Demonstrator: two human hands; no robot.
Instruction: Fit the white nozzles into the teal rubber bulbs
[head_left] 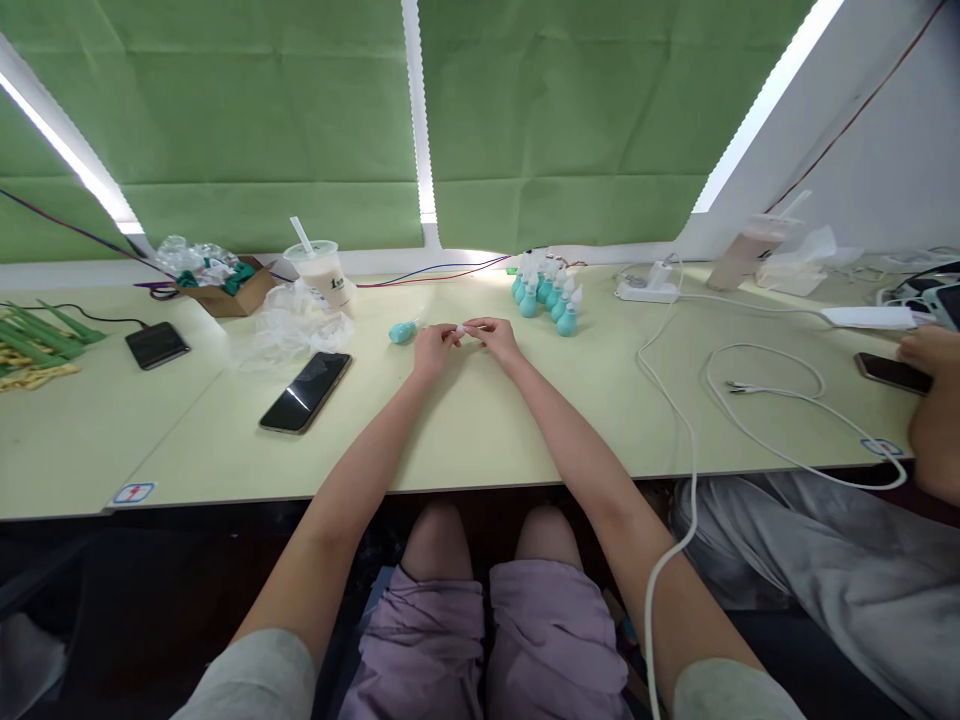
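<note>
My left hand (436, 348) and my right hand (493, 338) meet above the table, fingertips pinched together on a small white piece (460, 331). Its size and the fingers around it hide what kind it is. Just left of my left hand, a teal bulb-shaped piece (402, 332) lies on its side. Beyond my right hand stands a cluster of several small teal bulbs with white pointed tips (566, 320), upright and close together.
A phone (306, 392), a crumpled plastic bag (289, 325) and a drink cup (322, 272) are on the left, with a cardboard box (232, 290) behind. White cables (694, 430) run from a power strip (646, 290) over the table edge. Another person's hand (930, 350) is far right.
</note>
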